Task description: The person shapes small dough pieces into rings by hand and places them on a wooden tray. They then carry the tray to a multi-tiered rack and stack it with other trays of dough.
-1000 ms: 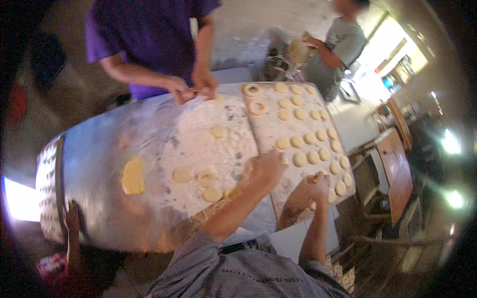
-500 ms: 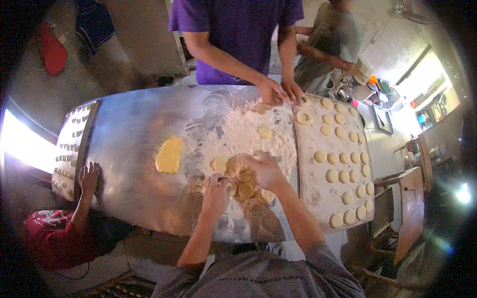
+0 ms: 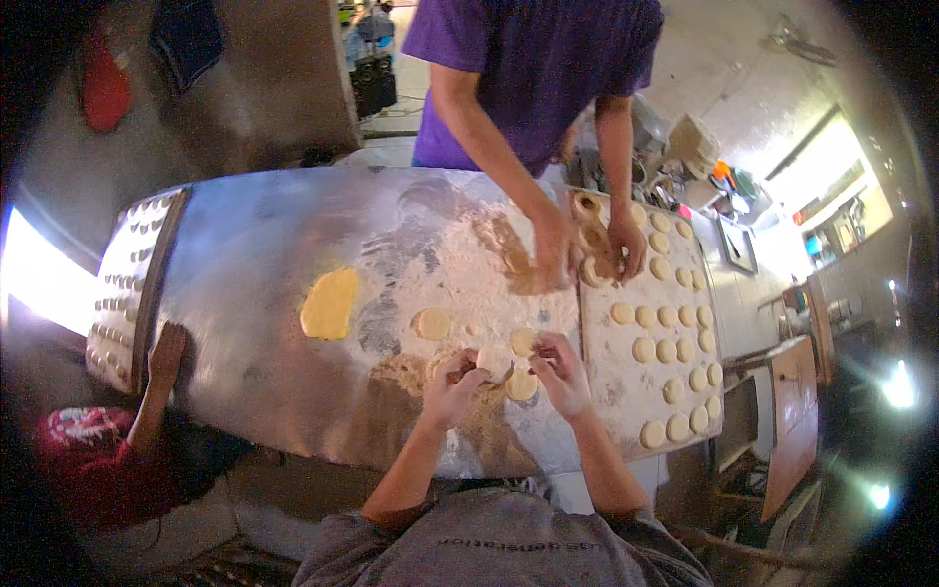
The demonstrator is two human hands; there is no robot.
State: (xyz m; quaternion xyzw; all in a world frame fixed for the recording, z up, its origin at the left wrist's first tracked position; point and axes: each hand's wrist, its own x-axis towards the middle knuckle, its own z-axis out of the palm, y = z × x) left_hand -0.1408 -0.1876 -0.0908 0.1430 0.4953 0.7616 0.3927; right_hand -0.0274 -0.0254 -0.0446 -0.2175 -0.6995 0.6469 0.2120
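Note:
My left hand (image 3: 452,386) has its fingers curled on a pale round piece of dough (image 3: 494,360) over the floured part of the metal table (image 3: 245,245). My right hand (image 3: 559,382) is just to its right, fingers bent by another dough disc (image 3: 524,341); what they grip is unclear. A further disc (image 3: 521,385) lies between my hands on the tabletop, and a flat round (image 3: 433,324) sits to the left. A yellow slab of dough (image 3: 328,303) is farther left.
A board (image 3: 616,386) at right holds rows of dough discs; a person in purple (image 3: 518,78) reaches onto it and the flour. Another board (image 3: 132,293) holds small pieces at far left, beside a red-clad person's hand (image 3: 166,352). A wooden chair (image 3: 787,411) stands right of the table.
My hands have come back from the right board to the floured area and drawn together. The person in purple has reached farther down, one hand onto the flour. The view has shifted.

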